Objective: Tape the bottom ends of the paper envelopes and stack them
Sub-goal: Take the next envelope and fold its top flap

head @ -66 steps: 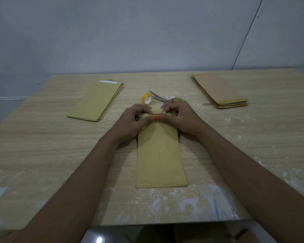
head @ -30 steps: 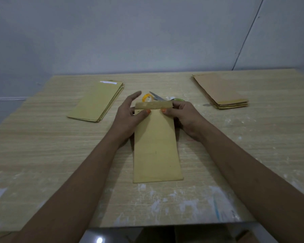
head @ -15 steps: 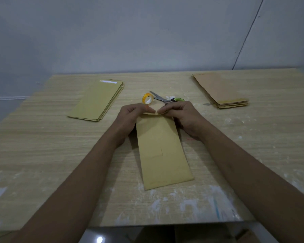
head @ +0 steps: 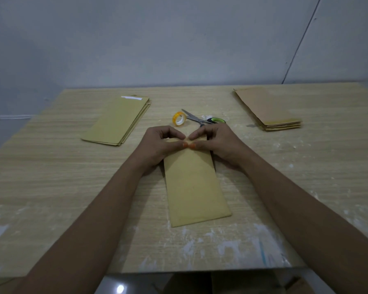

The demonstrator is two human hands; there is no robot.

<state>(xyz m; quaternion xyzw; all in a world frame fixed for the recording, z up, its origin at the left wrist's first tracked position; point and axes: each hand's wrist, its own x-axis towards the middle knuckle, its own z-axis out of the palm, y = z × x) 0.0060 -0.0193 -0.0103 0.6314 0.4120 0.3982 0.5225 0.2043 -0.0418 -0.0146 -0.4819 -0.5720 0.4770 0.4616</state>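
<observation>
Bare forearms without sleeves; orange-painted thumbnails on both hands

wooden table (head: 51, 177), grey wall (head: 157, 39), dim light

Both hands, left hand (head: 157, 143) and right hand (head: 219, 143), are pinching the envelope (head: 194, 187)'s far end, just nearer than the tape roll (head: 179, 118).

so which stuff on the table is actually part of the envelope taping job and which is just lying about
Part of the job:
- envelope under left hand and right hand
- tape roll
- scissors
- left stack
- right stack

Just there:
- white smears on the table
</observation>
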